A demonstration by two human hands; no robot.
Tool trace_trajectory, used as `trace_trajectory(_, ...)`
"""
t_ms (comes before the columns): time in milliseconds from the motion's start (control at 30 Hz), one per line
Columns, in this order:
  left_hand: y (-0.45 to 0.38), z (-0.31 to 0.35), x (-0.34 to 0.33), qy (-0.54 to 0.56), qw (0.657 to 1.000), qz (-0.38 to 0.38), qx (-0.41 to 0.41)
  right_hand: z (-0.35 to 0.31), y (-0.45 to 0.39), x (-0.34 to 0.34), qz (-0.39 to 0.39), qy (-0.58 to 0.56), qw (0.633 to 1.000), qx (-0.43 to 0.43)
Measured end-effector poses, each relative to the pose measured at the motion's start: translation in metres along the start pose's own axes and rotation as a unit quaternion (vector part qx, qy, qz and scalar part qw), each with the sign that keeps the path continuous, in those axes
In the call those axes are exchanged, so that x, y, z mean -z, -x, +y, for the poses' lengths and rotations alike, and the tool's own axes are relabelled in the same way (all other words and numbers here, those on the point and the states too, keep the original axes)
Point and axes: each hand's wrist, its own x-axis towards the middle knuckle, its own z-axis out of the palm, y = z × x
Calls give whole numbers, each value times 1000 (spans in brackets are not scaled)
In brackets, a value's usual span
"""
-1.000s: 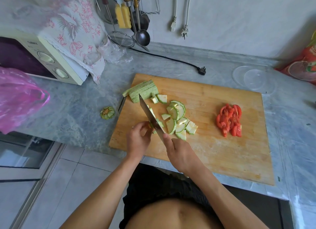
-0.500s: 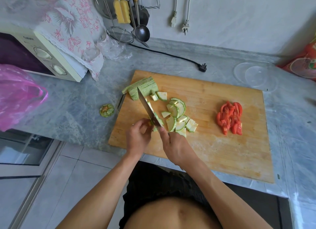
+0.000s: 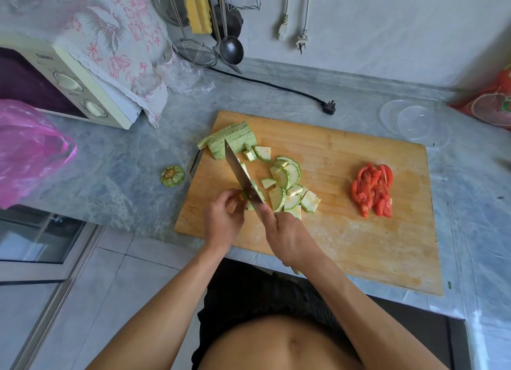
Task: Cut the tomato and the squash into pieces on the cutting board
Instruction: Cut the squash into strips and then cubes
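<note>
On the wooden cutting board (image 3: 345, 239), near its left front edge, the right hand (image 3: 287, 237) grasps the handle of a knife (image 3: 242, 174), its fingers curled round it and the forefinger lying along the blade. The left hand (image 3: 222, 220) pinches a small squash piece (image 3: 249, 196) against the blade's left side. Cut squash pieces (image 3: 287, 190) lie scattered just right of the blade; a stack of uncut squash slices (image 3: 232, 141) sits at the board's far left corner. Sliced tomato (image 3: 373, 190) lies in a pile well apart, toward the right. A squash stem end (image 3: 172, 175) rests on the grey tabletop (image 3: 116, 170) just left of the board.
</note>
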Motion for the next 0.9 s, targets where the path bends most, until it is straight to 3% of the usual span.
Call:
trace_trajectory(233,2,2,-2,-6,1000,9,-10,5,4,-7,-13,49,999,3)
trace_trajectory(900,7,-4,-3,22,1000,-3,-1,15,-5,-16,-30,38,999,-16)
